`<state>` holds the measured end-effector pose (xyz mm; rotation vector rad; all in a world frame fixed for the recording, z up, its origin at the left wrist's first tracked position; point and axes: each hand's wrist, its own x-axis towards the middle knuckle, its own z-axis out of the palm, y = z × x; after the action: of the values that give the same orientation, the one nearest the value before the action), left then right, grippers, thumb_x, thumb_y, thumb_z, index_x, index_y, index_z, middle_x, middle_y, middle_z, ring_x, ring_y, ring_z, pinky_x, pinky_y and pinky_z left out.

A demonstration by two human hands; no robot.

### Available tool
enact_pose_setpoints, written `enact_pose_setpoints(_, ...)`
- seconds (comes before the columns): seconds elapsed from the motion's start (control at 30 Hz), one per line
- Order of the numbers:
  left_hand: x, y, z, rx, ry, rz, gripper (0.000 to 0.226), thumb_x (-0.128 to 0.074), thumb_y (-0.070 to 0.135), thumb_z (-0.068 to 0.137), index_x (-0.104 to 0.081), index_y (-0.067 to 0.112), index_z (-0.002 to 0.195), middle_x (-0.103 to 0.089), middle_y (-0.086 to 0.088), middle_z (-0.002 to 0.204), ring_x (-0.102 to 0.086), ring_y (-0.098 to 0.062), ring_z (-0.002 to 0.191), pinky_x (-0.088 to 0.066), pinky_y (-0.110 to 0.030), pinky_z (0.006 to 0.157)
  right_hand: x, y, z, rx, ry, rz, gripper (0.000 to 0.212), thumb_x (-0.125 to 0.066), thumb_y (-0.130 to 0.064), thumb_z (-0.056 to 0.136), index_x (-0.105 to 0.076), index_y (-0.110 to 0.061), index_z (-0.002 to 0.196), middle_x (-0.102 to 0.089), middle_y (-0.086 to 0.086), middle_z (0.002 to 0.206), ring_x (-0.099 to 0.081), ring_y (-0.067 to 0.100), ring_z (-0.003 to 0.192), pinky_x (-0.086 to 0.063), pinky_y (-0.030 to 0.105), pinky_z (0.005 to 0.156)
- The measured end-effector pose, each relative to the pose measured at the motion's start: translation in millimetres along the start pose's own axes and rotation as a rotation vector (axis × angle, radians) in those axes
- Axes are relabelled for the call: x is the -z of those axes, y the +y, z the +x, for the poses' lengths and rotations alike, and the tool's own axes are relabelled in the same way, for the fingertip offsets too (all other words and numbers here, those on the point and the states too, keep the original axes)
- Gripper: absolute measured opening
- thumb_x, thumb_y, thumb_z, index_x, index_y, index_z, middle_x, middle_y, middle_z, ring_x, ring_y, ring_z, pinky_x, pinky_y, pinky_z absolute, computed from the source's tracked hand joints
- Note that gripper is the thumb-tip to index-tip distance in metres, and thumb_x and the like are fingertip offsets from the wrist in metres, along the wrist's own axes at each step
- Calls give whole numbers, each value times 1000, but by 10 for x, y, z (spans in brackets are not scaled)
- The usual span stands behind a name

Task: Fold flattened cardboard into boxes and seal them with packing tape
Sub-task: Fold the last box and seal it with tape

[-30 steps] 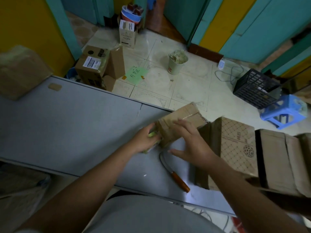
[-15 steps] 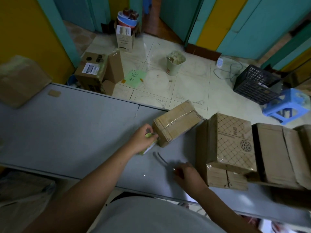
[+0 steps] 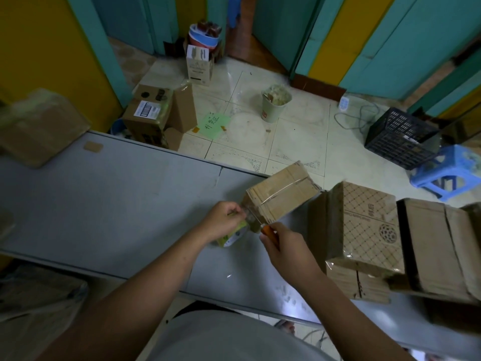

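Observation:
A small taped cardboard box (image 3: 281,194) lies on the grey table (image 3: 109,194) near its far edge. My left hand (image 3: 221,221) holds a roll of packing tape (image 3: 233,234) with a green core, and clear tape stretches from it to the box's near end. My right hand (image 3: 282,242) grips an orange-handled knife (image 3: 266,229) just below the box's near corner; its blade is hard to make out at the stretched tape.
Stacks of flattened cardboard (image 3: 364,230) wrapped in plastic sit on the table at the right. A box (image 3: 36,126) sits at the far left. On the floor beyond stand open boxes (image 3: 153,113), a bin (image 3: 274,101), a black crate (image 3: 402,136) and a blue stool (image 3: 447,169).
My right hand left the box, reached down to the knife on the table, picked it up and brought it to the tape at the box's near end. The left hand kept hold of the roll.

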<state>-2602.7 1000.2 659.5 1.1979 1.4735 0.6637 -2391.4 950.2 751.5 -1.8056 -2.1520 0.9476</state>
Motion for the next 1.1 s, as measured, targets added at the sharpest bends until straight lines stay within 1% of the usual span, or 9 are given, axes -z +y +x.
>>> enact_pose_setpoints(0.17,76,19,-81,-30,30,91,28,-69,23,99,-66,24,72,-69,13,63,-60,0,59,-46,-28,65,-31,-52,79,16,-27,-97,23,-57,-43,105,-64,-22,111,-63,-9,81,-62,10,66,-49,23,62)
enact_pose_setpoints(0.3,106,79,-145,-45,52,155,30,-68,15,97,-65,23,68,-68,10,64,-62,-4,63,-46,-31,64,-8,-131,123,22,-65,-145,21,-57,-40,106,-67,-21,103,-60,-8,77,-55,6,60,-33,12,55)
enact_pose_setpoints(0.4,112,142,-179,-53,50,211,23,-67,13,96,-69,18,73,-75,-4,79,-72,-24,81,-55,-37,75,11,-209,191,-5,-100,-178,25,-55,-38,107,-67,-17,100,-65,3,82,-60,16,67,-45,25,60)
enact_pose_setpoints(0.47,110,168,-181,-62,60,246,20,-66,15,96,-69,14,77,-74,-6,81,-71,-26,83,-55,-38,77,27,-258,234,-19,-126,-185,25,-54,-37,107,-67,-16,103,-68,7,88,-65,22,76,-56,38,71)
enact_pose_setpoints(0.67,86,207,-189,-65,65,306,25,-64,23,94,-60,23,70,-69,2,74,-69,-23,74,-57,-39,69,95,-252,288,-56,-131,-235,26,-52,-40,106,-66,-18,104,-69,5,90,-67,21,79,-61,42,79)
enact_pose_setpoints(0.8,73,302,-208,-66,55,281,19,-60,32,90,-66,19,77,-70,3,77,-70,-21,76,-58,-38,69,158,-188,338,-71,-145,-231,22,-55,-39,104,-67,-20,103,-70,4,92,-68,23,83,-60,45,83)
enact_pose_setpoints(0.9,142,345,-216,-59,45,252,20,-56,35,84,-69,21,78,-73,3,81,-73,-23,78,-60,-37,68,184,-93,353,-71,-143,-239,21,-58,-39,103,-68,-21,101,-69,2,89,-68,20,79,-61,40,79)
enact_pose_setpoints(1.0,270,290,-202,-71,68,260,17,-59,28,91,-71,25,78,-75,7,83,-71,-11,84,-56,-31,76,156,84,310,-115,-173,-283,27,-55,-39,105,-62,-26,82,-62,-3,74,-60,12,64,-49,23,61)
enact_pose_setpoints(1.1,392,185,-200,-91,74,263,18,-57,30,93,-70,31,80,-74,13,84,-69,-1,85,-54,-29,78,97,245,227,-151,-166,-312,35,-55,-46,104,-65,-20,82,-62,0,73,-59,16,62,-53,30,64)
